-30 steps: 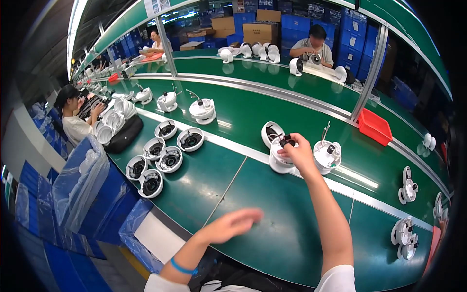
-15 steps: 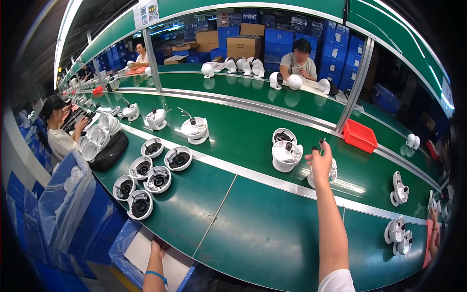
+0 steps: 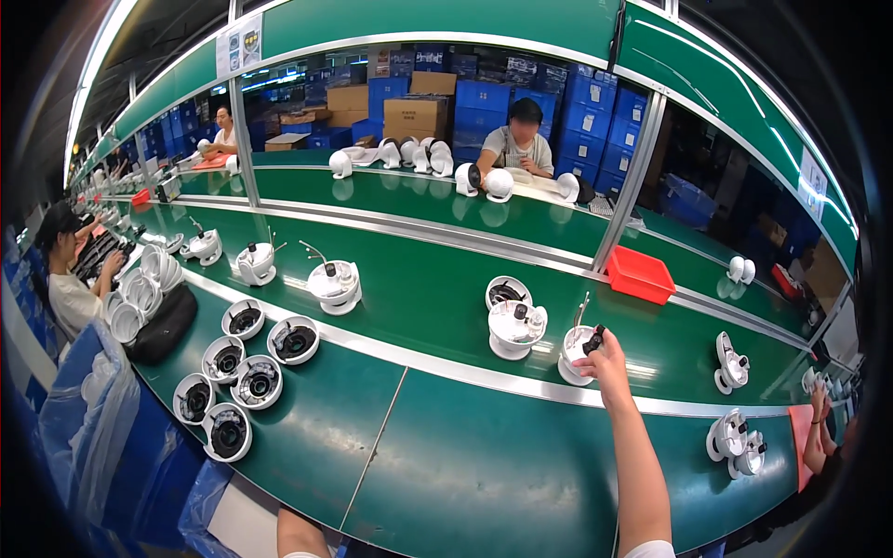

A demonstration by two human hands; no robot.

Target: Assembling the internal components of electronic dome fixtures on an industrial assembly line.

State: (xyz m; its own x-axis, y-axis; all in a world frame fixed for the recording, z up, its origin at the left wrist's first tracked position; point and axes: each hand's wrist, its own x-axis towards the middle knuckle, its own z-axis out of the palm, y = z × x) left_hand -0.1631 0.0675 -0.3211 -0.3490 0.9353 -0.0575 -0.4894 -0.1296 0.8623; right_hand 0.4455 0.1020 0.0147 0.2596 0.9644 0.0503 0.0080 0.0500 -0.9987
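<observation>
**Right hand at an open white unit, six shells loose on the bench**

From where I stand, the person's right hand (image 3: 609, 366) is over the green belt (image 3: 423, 321), at a white unit (image 3: 572, 365) that stands just beyond the far edge of the bench (image 3: 465, 465). The fingers are curled at its right side, close to a small dark part (image 3: 593, 342); I cannot tell whether they pinch that part or only touch it. The left forearm (image 3: 299, 537) drops from sight at the bench's near edge, so the left hand is hidden and I cannot say how its fingers stand.

Just left on the belt is a second white unit (image 3: 512, 337), also open on top, with a round shell (image 3: 503, 290) right behind it; whether those two touch is unclear. Farther left, three more open units (image 3: 336, 285) stand in a row. Six dark-centred shells (image 3: 257, 382) lie grouped on the bench, none fitted to a unit.

The work looks partway to me: the units near the hand carry inner parts, yet their tops are bare. Across the way, closed-looking white heads (image 3: 439, 160) near a co-worker (image 3: 521, 151) seem further along.
</observation>
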